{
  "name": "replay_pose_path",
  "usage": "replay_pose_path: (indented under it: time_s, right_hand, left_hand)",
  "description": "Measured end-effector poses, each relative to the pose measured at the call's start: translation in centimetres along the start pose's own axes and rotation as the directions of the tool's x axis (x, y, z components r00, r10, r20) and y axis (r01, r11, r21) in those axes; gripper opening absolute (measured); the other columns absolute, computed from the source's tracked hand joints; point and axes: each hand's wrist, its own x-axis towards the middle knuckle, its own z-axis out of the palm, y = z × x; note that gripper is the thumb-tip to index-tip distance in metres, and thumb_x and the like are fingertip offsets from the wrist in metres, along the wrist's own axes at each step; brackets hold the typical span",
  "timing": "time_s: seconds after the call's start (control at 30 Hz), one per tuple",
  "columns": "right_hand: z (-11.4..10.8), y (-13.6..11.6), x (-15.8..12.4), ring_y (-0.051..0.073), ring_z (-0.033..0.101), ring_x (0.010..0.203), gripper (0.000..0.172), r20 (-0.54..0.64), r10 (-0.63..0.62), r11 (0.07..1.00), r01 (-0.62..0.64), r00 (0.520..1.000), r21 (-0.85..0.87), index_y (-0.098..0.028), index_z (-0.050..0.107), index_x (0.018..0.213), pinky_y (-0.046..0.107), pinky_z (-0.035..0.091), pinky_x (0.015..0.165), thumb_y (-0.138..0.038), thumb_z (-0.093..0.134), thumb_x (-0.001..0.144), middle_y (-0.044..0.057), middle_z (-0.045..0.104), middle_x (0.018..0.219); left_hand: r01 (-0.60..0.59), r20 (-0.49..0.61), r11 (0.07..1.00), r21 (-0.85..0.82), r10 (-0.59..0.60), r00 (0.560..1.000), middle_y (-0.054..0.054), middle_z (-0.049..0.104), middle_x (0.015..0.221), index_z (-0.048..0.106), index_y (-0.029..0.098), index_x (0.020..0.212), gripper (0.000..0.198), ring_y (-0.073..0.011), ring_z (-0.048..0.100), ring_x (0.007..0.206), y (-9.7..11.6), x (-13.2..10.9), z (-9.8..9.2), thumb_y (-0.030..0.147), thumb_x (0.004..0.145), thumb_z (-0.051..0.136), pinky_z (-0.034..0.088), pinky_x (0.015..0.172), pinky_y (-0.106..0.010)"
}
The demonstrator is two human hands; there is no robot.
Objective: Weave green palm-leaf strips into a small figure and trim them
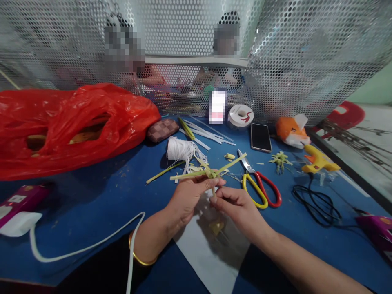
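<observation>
My left hand (189,197) pinches a small figure woven from green leaf strips (208,172), held above the blue table (101,204). Its strips stick out to the left and upper right. My right hand (237,207) is closed in a pinch on the figure's lower stem, just below the knot. A gold bangle (138,255) sits on my left wrist. Under both hands lies a grey sheet of paper (208,253) with a small yellow scrap (217,226) on it.
Scissors with red and yellow handles (260,187) lie right of my hands. Beyond them are a yellow glue gun (318,161), black cord (317,204), phone (261,137), tape roll (241,115), white thread bundle (180,150), loose leaf strips (202,132). A red plastic bag (67,126) fills the left. Two people sit behind the mesh screen (306,61).
</observation>
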Motion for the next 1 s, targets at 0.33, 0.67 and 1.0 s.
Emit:
replay_pose_path:
  time_s: [0.33,0.67,1.0]
  right_hand:
    - [0.1,-0.3,-0.1,0.013,0.048,0.059,0.025,0.066,-0.098,0.991,0.103,0.993,-0.082,-0.018,0.060,0.064,0.025,0.039,0.055,-0.036,0.062,0.082,-0.001,0.055,0.062]
    - [0.3,0.5,-0.2,0.014,0.047,0.058,0.032,0.016,-0.090,0.995,0.090,0.996,-0.032,-0.018,0.060,0.060,0.027,0.039,0.057,-0.038,0.060,0.085,0.000,0.055,0.058]
    - [0.1,0.3,-0.5,0.013,0.046,0.060,0.036,0.086,-0.185,0.954,0.200,0.979,-0.222,-0.020,0.052,0.057,0.026,0.037,0.058,-0.034,0.055,0.090,-0.002,0.050,0.059]
  left_hand:
    - [-0.020,-0.008,1.000,0.018,0.020,1.000,-0.006,0.077,0.080,0.078,0.015,0.087,0.021,-0.0171,0.070,0.081,0.3,0.1,-0.3,0.021,0.067,0.083,0.053,0.080,-0.028]
    - [0.058,-0.009,0.997,-0.041,-0.058,0.998,-0.007,0.077,0.083,0.078,0.014,0.087,0.029,-0.0168,0.070,0.079,0.5,-0.2,0.2,0.018,0.060,0.087,0.053,0.075,-0.026]
    - [0.045,-0.021,0.997,-0.068,-0.047,0.999,-0.005,0.075,0.072,0.076,0.013,0.088,0.028,-0.0155,0.068,0.072,0.3,0.0,0.1,0.020,0.063,0.086,0.053,0.071,-0.026]
